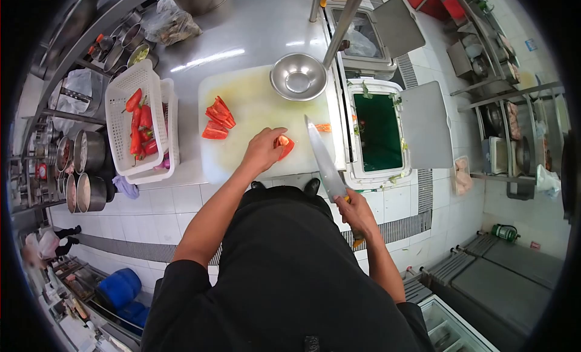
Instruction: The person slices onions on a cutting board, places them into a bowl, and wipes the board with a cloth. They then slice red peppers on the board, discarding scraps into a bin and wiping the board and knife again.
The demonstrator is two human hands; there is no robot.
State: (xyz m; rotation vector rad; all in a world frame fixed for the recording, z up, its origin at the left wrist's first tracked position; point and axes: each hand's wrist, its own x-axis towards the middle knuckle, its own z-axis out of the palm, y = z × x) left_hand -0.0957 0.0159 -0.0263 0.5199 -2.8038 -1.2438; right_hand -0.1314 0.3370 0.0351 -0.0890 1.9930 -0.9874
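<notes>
On the white cutting board (242, 110), my left hand (264, 150) has its fingers closed on a piece of red pepper (285, 147). My right hand (356, 211) grips the handle of a large knife (324, 161), its blade pointing away from me over the board's right part. Beside the blade tip lies a small red pepper piece (324, 127). Several cut red pepper pieces (219, 117) sit together at the board's left. A steel bowl (298, 77) rests at the board's upper right edge.
White baskets (113, 119) holding whole red peppers (140, 122) stand left of the board. Right of the counter is an open bin (404, 134) with a green inside. Pots (91, 152) crowd the far left, and a person (45, 243) shows at the lower left.
</notes>
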